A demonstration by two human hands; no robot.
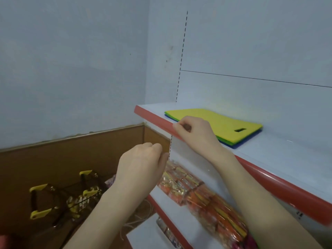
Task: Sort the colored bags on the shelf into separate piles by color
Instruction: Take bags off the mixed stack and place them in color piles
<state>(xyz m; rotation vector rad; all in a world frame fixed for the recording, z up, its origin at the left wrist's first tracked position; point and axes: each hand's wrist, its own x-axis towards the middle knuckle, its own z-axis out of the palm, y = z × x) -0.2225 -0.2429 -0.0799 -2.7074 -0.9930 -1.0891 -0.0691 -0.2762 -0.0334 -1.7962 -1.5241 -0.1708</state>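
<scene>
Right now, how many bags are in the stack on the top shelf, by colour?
yellow bag: 1, on top
green bag: 1, only its edge shows
blue bag: 1, at the bottom, only its edge shows
Total: 3 visible; whether more bags are hidden in the stack cannot be told.

Flat yellow-topped bag stack (215, 123) on shelf (269, 155)
</scene>
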